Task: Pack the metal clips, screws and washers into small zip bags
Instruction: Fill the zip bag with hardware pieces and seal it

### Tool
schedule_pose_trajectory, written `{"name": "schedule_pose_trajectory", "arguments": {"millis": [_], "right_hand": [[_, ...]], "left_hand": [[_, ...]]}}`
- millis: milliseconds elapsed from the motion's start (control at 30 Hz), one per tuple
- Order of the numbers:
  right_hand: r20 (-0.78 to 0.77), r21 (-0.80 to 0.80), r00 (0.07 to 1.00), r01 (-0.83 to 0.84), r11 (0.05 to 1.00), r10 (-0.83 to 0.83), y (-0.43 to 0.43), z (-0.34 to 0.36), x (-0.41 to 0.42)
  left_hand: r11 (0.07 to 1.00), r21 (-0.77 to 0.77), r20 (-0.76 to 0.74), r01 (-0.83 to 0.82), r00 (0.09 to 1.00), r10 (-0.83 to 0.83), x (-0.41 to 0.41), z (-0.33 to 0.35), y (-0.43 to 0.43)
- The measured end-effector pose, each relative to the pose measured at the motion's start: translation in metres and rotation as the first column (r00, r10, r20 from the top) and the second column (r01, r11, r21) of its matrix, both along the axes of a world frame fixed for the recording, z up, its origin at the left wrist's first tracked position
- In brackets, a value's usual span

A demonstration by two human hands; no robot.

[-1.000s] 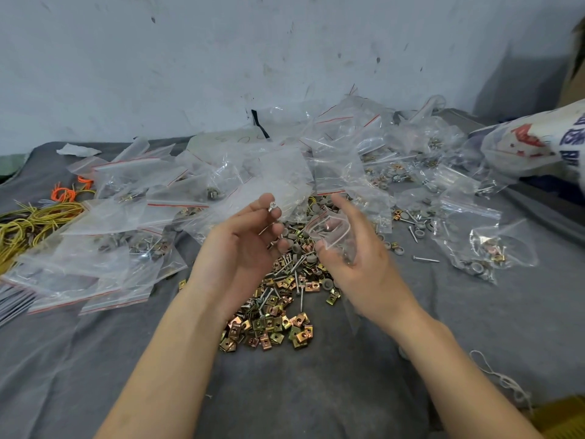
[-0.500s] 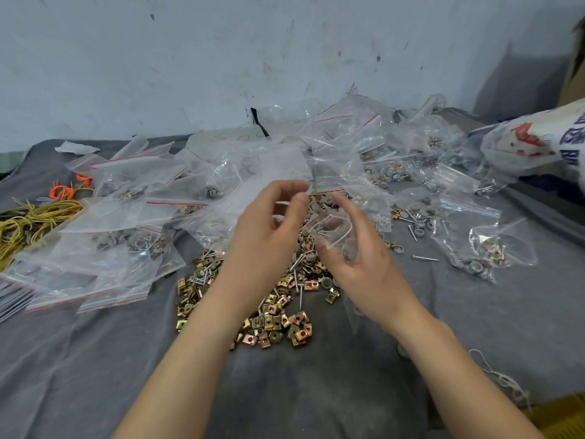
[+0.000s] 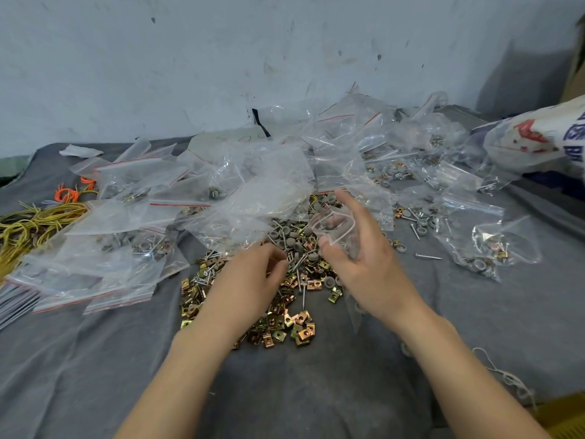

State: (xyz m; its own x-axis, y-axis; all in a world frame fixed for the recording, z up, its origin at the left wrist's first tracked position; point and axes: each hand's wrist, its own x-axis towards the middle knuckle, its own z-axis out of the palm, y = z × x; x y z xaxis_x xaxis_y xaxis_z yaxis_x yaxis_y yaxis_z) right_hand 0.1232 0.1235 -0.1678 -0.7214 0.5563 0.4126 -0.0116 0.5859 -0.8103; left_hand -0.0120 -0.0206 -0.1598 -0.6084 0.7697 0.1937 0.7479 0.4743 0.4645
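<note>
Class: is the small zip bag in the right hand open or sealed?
Open. The right hand holds the zip bag with its rim spread into a wide loop, not pressed flat.

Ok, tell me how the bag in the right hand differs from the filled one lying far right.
The held bag is off the grey cloth, gripped by the right hand; the lying bag rests on it. The held bag's mouth is spread open; the lying bag's looks flat. No parts show clearly in the held bag; the lying bag has metal parts bunched at its lower end. Both are small clear bags.
</note>
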Motion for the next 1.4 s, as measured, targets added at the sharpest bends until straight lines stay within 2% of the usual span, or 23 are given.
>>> {"name": "schedule_pose_trajectory", "arguments": {"millis": [167, 433, 500, 600, 667, 700, 767, 833, 900, 967, 1133, 1333, 1400], "right_hand": [[0.001, -0.016, 1.000, -0.002, 1.000, 0.002, -0.001, 0.000, 0.000], [0.018, -0.014, 1.000, -0.001, 1.000, 0.001, 0.003, 0.000, 0.003], [0.021, -0.022, 1.000, -0.005, 1.000, 0.006, 0.003, 0.000, 0.004], [0.024, -0.023, 1.000, 0.001, 1.000, -0.001, 0.003, 0.000, 0.005], [0.024, -0.013, 1.000, 0.005, 1.000, -0.005, 0.003, 0.001, 0.004], [0.027, -0.012, 1.000, 0.005, 1.000, -0.004, 0.003, 0.001, 0.004], [0.032, -0.015, 0.999, 0.002, 1.000, -0.002, 0.002, 0.001, 0.004], [0.030, -0.008, 1.000, 0.008, 1.000, -0.008, 0.001, 0.001, 0.004], [0.025, -0.012, 1.000, 0.007, 1.000, -0.007, 0.000, 0.001, 0.004], [0.018, -0.028, 1.000, 0.002, 1.000, -0.002, 0.000, 0.001, 0.004], [0.019, -0.017, 1.000, 0.010, 1.000, -0.010, -0.001, 0.000, 0.003], [0.037, -0.012, 0.999, 0.008, 1.000, -0.007, -0.002, 0.001, 0.003], [0.043, -0.006, 0.999, 0.002, 1.000, -0.002, -0.003, 0.001, 0.003]], "left_hand": [[0.994, -0.086, -0.183, -0.074, 0.981, 0.057, 0.012, -0.011, 0.014], [0.988, -0.074, -0.181, -0.133, 0.976, 0.118, 0.013, -0.013, 0.022], [0.992, -0.004, -0.094, -0.127, 0.988, 0.126, 0.011, -0.011, 0.020], [0.968, 0.205, 0.229, -0.146, 0.969, 0.098, 0.005, -0.004, 0.017], [0.912, 0.346, 0.468, -0.221, 0.883, 0.036, 0.002, 0.001, 0.015], [0.879, 0.390, 0.612, -0.273, 0.790, -0.026, 0.000, 0.004, 0.015], [0.819, 0.444, 0.827, -0.363, 0.517, -0.219, -0.001, 0.011, 0.013], [0.761, 0.487, 0.871, -0.428, 0.301, -0.387, -0.002, 0.014, 0.010], [0.720, 0.500, 0.861, -0.481, 0.190, -0.471, -0.003, 0.016, 0.008], [0.696, 0.498, 0.849, -0.517, 0.128, -0.512, -0.003, 0.017, 0.006], [0.669, 0.491, 0.833, -0.558, 0.074, -0.549, -0.003, 0.020, 0.006], [0.680, 0.483, 0.802, -0.551, -0.033, -0.596, -0.003, 0.023, 0.005], [0.687, 0.510, 0.786, -0.518, -0.044, -0.616, -0.002, 0.026, 0.004]]}}
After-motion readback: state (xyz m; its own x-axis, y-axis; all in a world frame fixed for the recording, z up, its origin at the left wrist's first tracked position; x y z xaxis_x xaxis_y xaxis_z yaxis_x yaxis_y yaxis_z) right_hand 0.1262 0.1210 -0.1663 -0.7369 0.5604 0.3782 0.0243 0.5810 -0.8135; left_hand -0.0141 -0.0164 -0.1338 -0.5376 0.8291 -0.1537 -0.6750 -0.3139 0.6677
